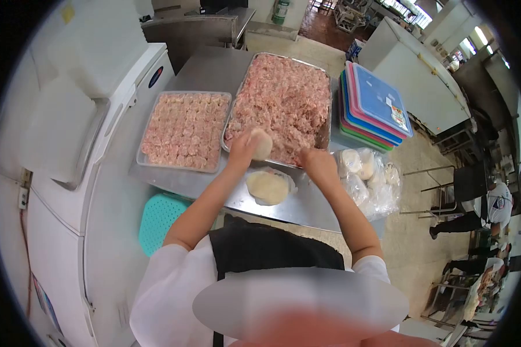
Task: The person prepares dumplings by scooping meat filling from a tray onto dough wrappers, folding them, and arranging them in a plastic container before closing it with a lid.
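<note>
My left hand (244, 144) is closed on a pale round dumpling wrapper (263, 146), held over the near edge of the large metal tray (330, 104). Ground meat (286, 95) fills that tray, with a hollow dug toward its right side. My right hand (318, 164) is at the tray's near right corner, fingers curled together by the meat; what they hold is hidden. Between my forearms, a stack of round wrappers (267, 186) lies on plastic on the steel table. To the left, a clear plastic tray (182, 169) holds rows of formed dumplings (185, 130).
Bagged wrappers (367, 176) lie on the table's right side. Behind them stands a stack of coloured plastic lids (379, 98). A white freezer (113, 133) flanks the left, with a turquoise perforated stool (159, 222) below. Other people (495, 205) are at the far right.
</note>
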A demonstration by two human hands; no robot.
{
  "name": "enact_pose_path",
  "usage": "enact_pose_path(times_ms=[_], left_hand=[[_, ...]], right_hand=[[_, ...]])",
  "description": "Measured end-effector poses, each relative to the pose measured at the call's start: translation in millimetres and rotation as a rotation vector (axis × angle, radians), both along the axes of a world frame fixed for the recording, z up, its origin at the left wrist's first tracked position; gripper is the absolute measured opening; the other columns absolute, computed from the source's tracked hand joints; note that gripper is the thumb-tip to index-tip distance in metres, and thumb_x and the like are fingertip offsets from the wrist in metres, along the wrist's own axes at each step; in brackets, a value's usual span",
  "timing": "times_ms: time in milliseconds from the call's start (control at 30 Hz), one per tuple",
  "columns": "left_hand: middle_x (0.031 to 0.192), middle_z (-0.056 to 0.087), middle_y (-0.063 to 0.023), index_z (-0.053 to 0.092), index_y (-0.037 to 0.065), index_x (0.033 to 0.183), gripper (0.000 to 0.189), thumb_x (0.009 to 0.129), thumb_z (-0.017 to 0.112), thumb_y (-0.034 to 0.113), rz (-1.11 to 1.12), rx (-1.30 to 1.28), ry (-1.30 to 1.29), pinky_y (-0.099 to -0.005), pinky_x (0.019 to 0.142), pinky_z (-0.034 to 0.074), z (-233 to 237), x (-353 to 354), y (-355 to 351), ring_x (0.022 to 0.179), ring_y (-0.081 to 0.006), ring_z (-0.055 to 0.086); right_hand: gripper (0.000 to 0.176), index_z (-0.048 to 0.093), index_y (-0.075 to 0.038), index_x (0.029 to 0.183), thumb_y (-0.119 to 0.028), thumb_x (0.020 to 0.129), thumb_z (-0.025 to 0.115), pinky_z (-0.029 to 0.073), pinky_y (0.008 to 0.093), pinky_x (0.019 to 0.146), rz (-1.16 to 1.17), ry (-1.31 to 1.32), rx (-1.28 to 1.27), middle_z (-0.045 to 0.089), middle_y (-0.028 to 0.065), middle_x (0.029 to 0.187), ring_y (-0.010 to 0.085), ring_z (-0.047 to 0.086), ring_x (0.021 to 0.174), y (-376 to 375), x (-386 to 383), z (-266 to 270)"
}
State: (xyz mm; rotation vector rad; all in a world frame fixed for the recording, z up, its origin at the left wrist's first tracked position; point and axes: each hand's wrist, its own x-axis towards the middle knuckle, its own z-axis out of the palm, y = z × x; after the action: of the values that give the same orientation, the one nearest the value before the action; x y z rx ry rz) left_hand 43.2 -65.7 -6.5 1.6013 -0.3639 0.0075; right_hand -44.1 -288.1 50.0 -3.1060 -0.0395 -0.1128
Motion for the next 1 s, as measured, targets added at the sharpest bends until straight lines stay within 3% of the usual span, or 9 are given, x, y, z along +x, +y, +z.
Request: enact_pose_path(times_ms=[133, 233, 333, 433, 533, 633, 767, 833, 1000], left_hand=[[0.101, 0.066, -0.0189, 0.061, -0.001, 0.112, 0.032, 0.089, 0.059, 0.021, -0.373, 0.344, 0.057, -0.0351, 0.083, 0.048, -3, -19, 16, 0.093, -0.0273, 0.064], [0.109, 0.064, -0.0156, 0.057, -0.008, 0.116, 0.038, 0.092, 0.058, 0.021, -0.512, 0.392, 0.13, -0.0283, 0.087, 0.046, -3, -21, 16, 0.1, -0.0191, 0.06], [0.112, 0.063, -0.0149, 0.057, -0.007, 0.117, 0.035, 0.093, 0.056, 0.019, -0.449, 0.348, 0.112, -0.0305, 0.09, 0.047, -8, -8, 10, 0.101, -0.021, 0.061], [0.118, 0.061, -0.0129, 0.055, -0.001, 0.122, 0.035, 0.095, 0.053, 0.022, -0.354, -0.551, 0.734, -0.0388, 0.09, 0.049, 6, 0, -8, 0.106, -0.0268, 0.06], [0.128, 0.054, -0.0127, 0.046, 0.002, 0.13, 0.05, 0.097, 0.047, 0.039, -0.388, -0.908, 0.726, -0.0455, 0.103, 0.039, 39, 12, -28, 0.118, -0.0272, 0.052], [0.13, 0.052, -0.0137, 0.044, 0.003, 0.131, 0.061, 0.094, 0.046, 0.051, -0.329, -1.119, 0.856, -0.046, 0.107, 0.033, 86, 10, -31, 0.123, -0.0273, 0.048], [0.13, 0.052, -0.0133, 0.045, 0.003, 0.127, 0.068, 0.09, 0.048, 0.06, -0.126, -1.166, 1.046, -0.044, 0.107, 0.035, 70, 25, -23, 0.122, -0.0272, 0.048], [0.125, 0.054, -0.0122, 0.048, 0.004, 0.124, 0.062, 0.092, 0.047, 0.057, -0.076, -1.141, 0.909, -0.0435, 0.105, 0.037, 44, 36, -20, 0.118, -0.0266, 0.051], [0.113, 0.057, -0.0097, 0.053, 0.005, 0.117, 0.04, 0.097, 0.046, 0.039, -0.008, -1.042, 0.669, -0.0421, 0.098, 0.044, 21, 49, -9, 0.108, -0.0242, 0.055]], right_hand=[[0.033, 0.061, -0.003, 0.077, -0.031, 0.093, 0.051, 0.047, 0.0458, 0.08, 0.084, -0.099, 0.162, 0.064, 0.0195, 0.074, 0.038, 0.064, 0.075, 21, -12, 4], [0.036, 0.06, -0.001, 0.076, -0.032, 0.094, 0.052, 0.048, 0.0422, 0.071, -0.033, 0.018, 0.508, 0.061, 0.0176, 0.066, 0.0298, 0.063, 0.065, 9, -4, -20], [0.035, 0.061, 0.0, 0.079, -0.03, 0.094, 0.055, 0.046, 0.0377, 0.063, -0.032, 0.016, 0.725, 0.056, 0.0128, 0.061, 0.0188, 0.058, 0.06, 2, 6, -21], [0.029, 0.062, 0.0, 0.084, -0.027, 0.093, 0.057, 0.044, 0.0323, 0.057, -0.197, 0.079, 0.994, 0.051, 0.0075, 0.059, 0.0126, 0.05, 0.058, 3, 10, 4], [0.032, 0.068, -0.003, 0.095, -0.032, 0.094, 0.055, 0.045, 0.0361, 0.067, -0.157, 0.125, 1.118, 0.061, 0.0131, 0.072, 0.0266, 0.06, 0.068, 4, 13, 11], [0.026, 0.067, -0.006, 0.107, -0.026, 0.092, 0.059, 0.044, 0.0306, 0.061, 0.139, -0.354, 0.765, 0.054, 0.0096, 0.07, 0.0181, 0.053, 0.065, 28, 7, 4], [0.027, 0.066, -0.009, 0.112, -0.024, 0.092, 0.058, 0.046, 0.0377, 0.067, 0.076, -0.129, 0.587, 0.059, 0.0158, 0.082, 0.0283, 0.058, 0.076, 10, -6, 10], [0.025, 0.067, -0.007, 0.106, -0.025, 0.092, 0.056, 0.047, 0.0414, 0.069, 0.058, -0.031, 0.449, 0.061, 0.0186, 0.085, 0.0328, 0.061, 0.079, 3, -16, 40], [0.025, 0.068, -0.003, 0.087, -0.023, 0.089, 0.052, 0.049, 0.0469, 0.074, -0.053, 0.099, 0.074, 0.065, 0.0202, 0.081, 0.0372, 0.064, 0.08, -4, -14, 44]])
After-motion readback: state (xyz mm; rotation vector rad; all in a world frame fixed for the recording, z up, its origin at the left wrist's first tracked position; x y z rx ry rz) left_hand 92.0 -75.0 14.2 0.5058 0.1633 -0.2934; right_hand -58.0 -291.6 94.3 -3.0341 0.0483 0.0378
